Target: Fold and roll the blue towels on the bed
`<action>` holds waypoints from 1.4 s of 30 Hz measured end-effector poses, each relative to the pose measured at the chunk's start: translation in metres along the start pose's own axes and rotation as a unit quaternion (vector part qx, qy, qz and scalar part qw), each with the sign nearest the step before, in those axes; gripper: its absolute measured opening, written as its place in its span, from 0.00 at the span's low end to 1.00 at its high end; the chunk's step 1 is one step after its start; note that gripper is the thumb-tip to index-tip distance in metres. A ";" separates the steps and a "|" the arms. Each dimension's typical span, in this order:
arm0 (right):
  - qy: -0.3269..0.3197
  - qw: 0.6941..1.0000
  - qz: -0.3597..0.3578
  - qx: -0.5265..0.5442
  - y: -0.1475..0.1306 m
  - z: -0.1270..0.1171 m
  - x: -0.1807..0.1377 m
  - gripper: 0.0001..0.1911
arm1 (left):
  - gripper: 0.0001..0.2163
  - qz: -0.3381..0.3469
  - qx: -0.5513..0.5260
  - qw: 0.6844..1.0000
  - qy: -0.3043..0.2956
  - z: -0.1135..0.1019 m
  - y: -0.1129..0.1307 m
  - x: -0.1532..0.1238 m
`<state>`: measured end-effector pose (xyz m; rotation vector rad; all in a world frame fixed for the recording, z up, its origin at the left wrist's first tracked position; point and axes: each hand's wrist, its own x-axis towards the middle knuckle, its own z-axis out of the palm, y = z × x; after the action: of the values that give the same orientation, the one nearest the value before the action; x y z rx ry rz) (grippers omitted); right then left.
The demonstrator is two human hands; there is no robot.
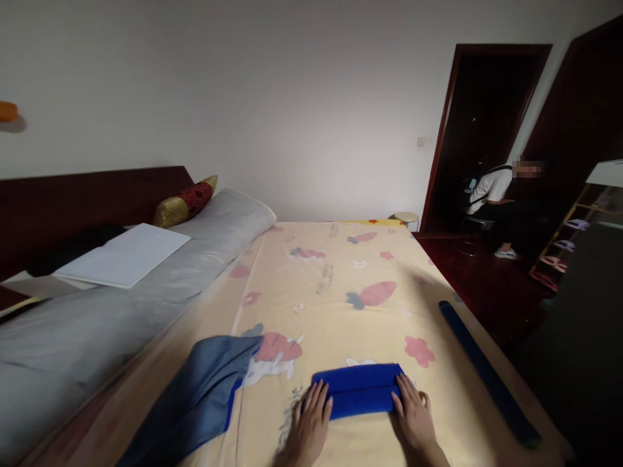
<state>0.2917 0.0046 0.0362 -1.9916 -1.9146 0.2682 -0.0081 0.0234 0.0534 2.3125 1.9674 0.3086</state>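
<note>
A folded blue cloth (360, 391) lies on the patterned bed sheet, with a crease running along its length. My left hand (313, 418) rests on its left end, fingers stretched out over the edge. On the right end lies my right hand (413, 410), fingers spread and thumb on top of the fabric. To the left, a loose grey-blue cloth (195, 395) with bright blue edging is spread out and rumpled. Near the bed's right edge is a long, narrow dark blue roll or folded strip (487, 373).
A grey covered bolster or bedding (204, 259) runs along the left, bearing a white board (129, 253). A red and gold cushion (187, 202) leans by the headboard (97, 188). Beyond the bed, a person (494, 188) sits at the right near a shoe rack (564, 246) and a stool (406, 217).
</note>
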 end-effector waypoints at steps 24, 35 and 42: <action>-0.025 0.996 -0.081 0.029 -0.067 0.005 0.009 0.27 | 0.22 0.014 -0.036 0.999 0.000 0.014 0.060 0.008; 0.015 0.999 -0.048 0.009 -0.001 -0.018 -0.004 0.24 | 0.22 -0.042 0.015 0.994 0.104 -0.019 -0.004 -0.013; 0.050 0.995 -0.081 0.014 -0.014 0.009 -0.031 0.28 | 0.26 0.004 0.021 0.993 0.114 0.002 -0.018 -0.041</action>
<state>0.2738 -0.0247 0.0298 -1.7843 -1.9838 0.1468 -0.0315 -0.0140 0.0439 2.4058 2.0830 0.5596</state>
